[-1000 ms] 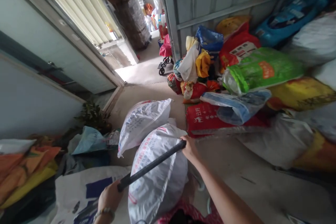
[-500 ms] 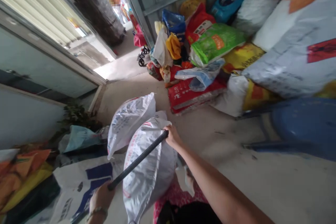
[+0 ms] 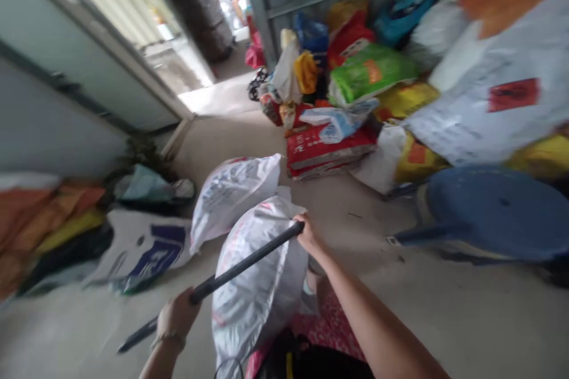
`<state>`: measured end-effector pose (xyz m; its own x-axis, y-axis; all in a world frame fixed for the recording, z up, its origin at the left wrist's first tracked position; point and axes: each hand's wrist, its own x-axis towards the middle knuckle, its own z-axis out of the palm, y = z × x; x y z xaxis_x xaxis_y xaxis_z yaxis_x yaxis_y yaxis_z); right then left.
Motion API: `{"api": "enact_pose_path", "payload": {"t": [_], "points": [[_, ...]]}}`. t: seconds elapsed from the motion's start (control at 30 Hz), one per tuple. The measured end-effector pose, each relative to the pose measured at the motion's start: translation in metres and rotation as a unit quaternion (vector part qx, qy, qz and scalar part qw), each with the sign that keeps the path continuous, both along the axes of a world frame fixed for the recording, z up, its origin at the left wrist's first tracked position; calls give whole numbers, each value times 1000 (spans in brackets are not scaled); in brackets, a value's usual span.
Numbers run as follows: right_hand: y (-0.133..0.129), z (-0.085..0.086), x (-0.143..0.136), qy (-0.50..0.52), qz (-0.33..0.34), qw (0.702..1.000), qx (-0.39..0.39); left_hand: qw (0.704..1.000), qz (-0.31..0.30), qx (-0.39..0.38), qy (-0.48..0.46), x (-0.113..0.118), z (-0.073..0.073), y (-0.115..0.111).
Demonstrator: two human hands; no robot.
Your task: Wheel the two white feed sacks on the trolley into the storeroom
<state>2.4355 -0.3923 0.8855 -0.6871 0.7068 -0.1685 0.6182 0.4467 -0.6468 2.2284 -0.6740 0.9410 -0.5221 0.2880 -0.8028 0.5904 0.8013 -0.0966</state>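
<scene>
Your left hand, lower centre-left, is clenched around the black bar near its lower end. Your right hand, mid-frame, grips the bar's upper end. The bar runs diagonally across a white sack in the centre; a second white sack lies just above-left. A blue stool sits at the right.

Both hands in closed grip

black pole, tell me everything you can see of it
The black pole is a long, thin, straight rod, dark and matte, blurred by motion. It slants from lower left up to the right across a white woven sack. The left hand grips it partway along, its lower end jutting past; the right hand holds its top end.
</scene>
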Motion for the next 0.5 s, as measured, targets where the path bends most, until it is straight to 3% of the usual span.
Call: {"api": "enact_pose_path", "payload": {"t": [0.27, 0.37, 0.5], "points": [[7, 38, 126, -2, 118, 993, -31, 993, 121, 4, 6, 136, 59, -17], [18, 69, 176, -15, 180, 983, -27, 984, 179, 24, -2, 192, 90, -20], [23, 124, 223, -36, 307, 950, -37, 964, 257, 60, -14, 272, 131, -34]]}}
